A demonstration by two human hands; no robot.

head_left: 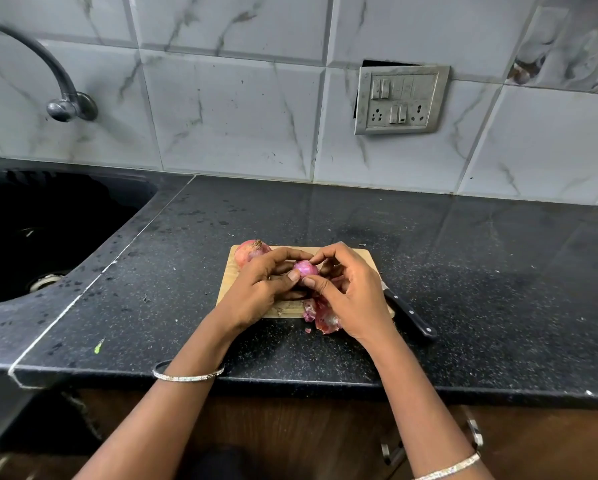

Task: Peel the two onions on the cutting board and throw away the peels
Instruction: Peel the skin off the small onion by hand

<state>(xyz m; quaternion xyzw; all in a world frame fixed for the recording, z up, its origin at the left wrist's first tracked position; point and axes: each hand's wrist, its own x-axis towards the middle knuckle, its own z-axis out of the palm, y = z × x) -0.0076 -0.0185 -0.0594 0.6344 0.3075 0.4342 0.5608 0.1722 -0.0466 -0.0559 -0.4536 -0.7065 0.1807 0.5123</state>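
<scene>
Both hands on the peeled onion above the cutting board: left hand and right hand pinch it. Unpeeled onion at board's far-left corner. Peels at near edge.

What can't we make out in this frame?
Head view, the only one:
Knife: the blade is hidden under the right hand; only the handle shows.
Onion held in both hands: its underside is covered by the left hand and the right, so how much skin remains is unclear.
Sink: the inside is too dark to read.
Tap: the spout is cut off by the left edge.
</scene>
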